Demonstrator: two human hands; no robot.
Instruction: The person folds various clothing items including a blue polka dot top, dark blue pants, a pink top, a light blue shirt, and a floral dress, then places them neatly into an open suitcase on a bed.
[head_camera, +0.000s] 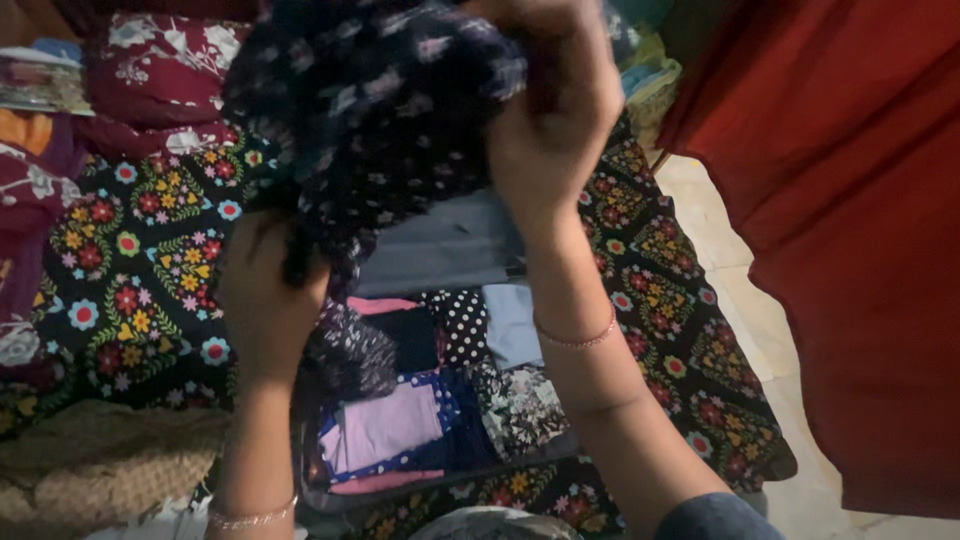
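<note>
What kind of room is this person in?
Most likely a bedroom at home: a floral bedspread covers a bed, an open suitcase of folded clothes lies on it, and a red curtain hangs alongside.

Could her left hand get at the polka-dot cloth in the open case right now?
Probably not at once: the left hand grips the dark floral garment. Nothing covers the polka-dot cloth just beside it.

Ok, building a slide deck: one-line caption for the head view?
Both hands, left hand and right hand, hold up a dark floral garment above an open case of folded clothes.
</note>
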